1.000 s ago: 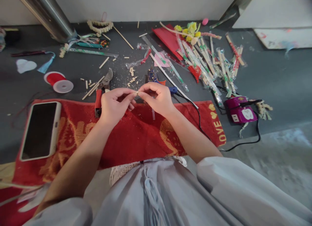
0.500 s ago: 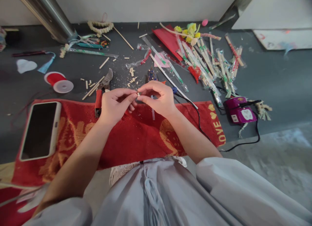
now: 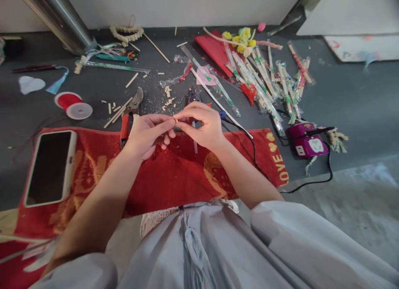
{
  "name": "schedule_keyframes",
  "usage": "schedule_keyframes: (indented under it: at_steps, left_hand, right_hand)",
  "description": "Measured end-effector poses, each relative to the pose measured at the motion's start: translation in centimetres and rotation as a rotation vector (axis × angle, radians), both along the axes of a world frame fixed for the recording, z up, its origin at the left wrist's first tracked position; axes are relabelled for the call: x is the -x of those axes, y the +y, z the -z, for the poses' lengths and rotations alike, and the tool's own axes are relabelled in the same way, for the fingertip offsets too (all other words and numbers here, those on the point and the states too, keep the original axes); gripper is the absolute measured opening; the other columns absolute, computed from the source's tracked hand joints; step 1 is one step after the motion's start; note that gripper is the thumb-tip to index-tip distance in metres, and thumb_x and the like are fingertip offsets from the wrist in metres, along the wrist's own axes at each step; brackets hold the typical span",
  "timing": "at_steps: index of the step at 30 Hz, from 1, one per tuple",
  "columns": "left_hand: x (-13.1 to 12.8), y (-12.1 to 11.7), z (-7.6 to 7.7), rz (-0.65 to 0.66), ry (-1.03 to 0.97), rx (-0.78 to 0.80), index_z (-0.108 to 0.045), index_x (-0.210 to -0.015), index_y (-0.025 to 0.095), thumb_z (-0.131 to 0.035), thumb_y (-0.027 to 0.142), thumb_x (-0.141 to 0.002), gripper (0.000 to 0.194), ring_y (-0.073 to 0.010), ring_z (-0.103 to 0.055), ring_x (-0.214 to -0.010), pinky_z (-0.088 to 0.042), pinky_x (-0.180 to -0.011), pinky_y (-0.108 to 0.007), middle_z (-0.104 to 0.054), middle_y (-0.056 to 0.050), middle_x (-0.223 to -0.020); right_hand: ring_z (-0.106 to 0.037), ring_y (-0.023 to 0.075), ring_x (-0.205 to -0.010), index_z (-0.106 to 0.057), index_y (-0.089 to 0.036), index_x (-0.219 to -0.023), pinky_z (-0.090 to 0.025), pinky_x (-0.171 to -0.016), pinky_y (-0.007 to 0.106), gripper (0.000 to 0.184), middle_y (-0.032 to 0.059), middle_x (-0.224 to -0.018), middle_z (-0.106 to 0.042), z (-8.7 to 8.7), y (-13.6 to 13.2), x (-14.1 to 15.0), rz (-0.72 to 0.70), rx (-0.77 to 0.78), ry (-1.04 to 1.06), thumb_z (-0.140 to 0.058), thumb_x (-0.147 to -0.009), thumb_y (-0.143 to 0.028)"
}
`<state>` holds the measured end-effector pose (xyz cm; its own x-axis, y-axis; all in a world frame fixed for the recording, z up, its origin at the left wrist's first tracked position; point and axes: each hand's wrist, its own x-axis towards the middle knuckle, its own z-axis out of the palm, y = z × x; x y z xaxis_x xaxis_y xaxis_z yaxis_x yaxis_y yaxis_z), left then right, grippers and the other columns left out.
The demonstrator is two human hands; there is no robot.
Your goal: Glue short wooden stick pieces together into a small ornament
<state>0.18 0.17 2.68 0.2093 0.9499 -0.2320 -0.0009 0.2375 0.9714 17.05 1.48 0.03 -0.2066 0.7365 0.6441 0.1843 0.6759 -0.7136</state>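
**Pale piece (image 3: 176,120) pinched above the towel's (image 3: 174,176) far edge**

The piece sits between the two hands' fingertips, too small to make out its shape. The left hand (image 3: 151,133) pinches it with thumb and forefinger, other fingers loosely curled; the right hand (image 3: 201,122) also pinches it, thumb and forefinger arched behind the tips. The forearms (image 3: 106,193) angle inward over the red towel, whose right end reads "LOVE" (image 3: 283,172) in gold. Pruners (image 3: 136,102) lie beside the left hand on the bench (image 3: 358,97).

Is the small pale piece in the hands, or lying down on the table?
In the hands: the piece shows as a pale speck where the fingertips of the left hand and right hand meet.
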Motion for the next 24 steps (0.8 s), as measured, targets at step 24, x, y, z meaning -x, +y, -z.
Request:
schedule_keyframes:
  at_steps: [24]
  left_hand:
    - [0.1,0.6,-0.1,-0.188,-0.139,0.147,-0.068,-0.073,0.012,-0.069,0.02,-0.073,0.009,-0.0036,-0.043,-0.033,-0.031,-0.032,-0.015,-0.056,0.003,-0.047]
  right_hand:
    - [-0.059,0.0125,-0.069,-0.065,-0.018,-0.077,-0.049,-0.07,0.029,0.02,0.0018,-0.076,-0.065,-1.0,1.8,-3.9,0.408,0.135,-0.274,-0.055,-0.09,-0.03]
